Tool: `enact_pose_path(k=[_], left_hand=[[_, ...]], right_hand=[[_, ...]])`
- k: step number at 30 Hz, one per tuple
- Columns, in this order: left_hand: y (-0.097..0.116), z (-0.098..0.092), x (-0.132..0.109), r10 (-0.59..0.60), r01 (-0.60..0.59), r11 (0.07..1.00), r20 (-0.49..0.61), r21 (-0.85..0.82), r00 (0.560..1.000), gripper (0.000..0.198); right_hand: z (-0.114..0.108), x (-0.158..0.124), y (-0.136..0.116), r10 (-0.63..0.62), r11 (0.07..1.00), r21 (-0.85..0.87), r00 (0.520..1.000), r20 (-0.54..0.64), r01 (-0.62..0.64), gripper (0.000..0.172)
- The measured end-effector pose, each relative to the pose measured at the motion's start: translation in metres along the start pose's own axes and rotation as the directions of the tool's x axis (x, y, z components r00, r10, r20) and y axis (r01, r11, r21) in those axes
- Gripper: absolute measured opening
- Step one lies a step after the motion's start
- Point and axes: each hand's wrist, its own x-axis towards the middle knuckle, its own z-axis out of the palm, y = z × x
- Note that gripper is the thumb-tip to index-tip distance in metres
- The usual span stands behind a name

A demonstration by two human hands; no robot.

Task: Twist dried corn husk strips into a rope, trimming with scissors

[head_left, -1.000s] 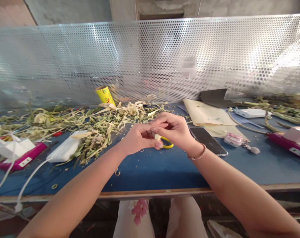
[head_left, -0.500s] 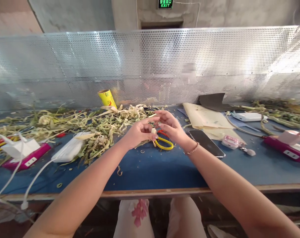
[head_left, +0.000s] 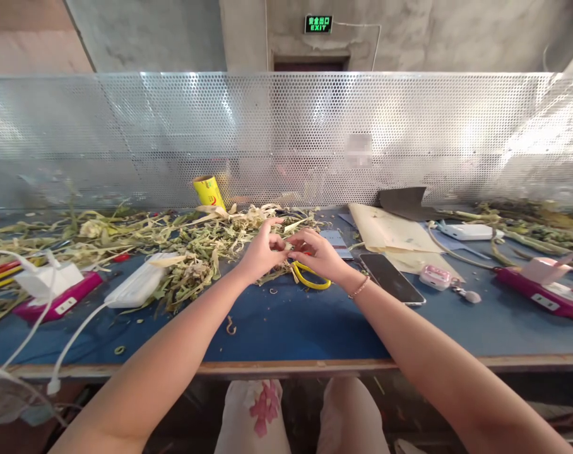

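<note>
Over blue table (head_left: 310, 331): left hand (head_left: 264, 255), right hand (head_left: 318, 257) curled inward, close together; cannot tell grip state.

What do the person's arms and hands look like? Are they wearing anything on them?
The left hand and right hand are both bare, with no gloves, and no sleeves show on the arms. A thin, pinkish bracelet circles the right wrist; nothing shows on the left one.

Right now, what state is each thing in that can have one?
Bare left hand: partly curled
Bare right hand: partly curled
Yellow looped handle: partly hidden
Black rectangular phone: screen dark
Small pink boxy case: shut
Yellow printed tube: top open
Tan and green leaves: withered, scattered
Green rectangular exit sign: lit
Left magenta power strip: white charger attached
</note>
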Motion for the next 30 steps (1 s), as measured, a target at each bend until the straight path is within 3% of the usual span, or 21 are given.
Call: enact_pose_path(k=[9, 18, 30], left_hand=[[-0.004, 0.0, 0.0, 0.07, -0.073, 0.985, 0.025, 0.157, 0.997, 0.063], [-0.008, 0.001, -0.001, 0.124, -0.11, 0.914, -0.013, 0.39, 0.992, 0.056], [-0.005, -0.003, 0.0, 0.121, -0.126, 0.791, 0.048, 0.598, 0.991, 0.049]], right_hand=[[0.003, 0.001, -0.001, -0.077, 0.996, -0.048, 0.996, -0.037, 0.076, 0.015], [0.006, 0.002, 0.005, 0.002, 0.99, -0.143, 0.996, -0.089, -0.015, 0.008], [0.013, 0.005, 0.004, 0.085, 0.956, -0.274, 0.993, -0.079, -0.103, 0.009]])
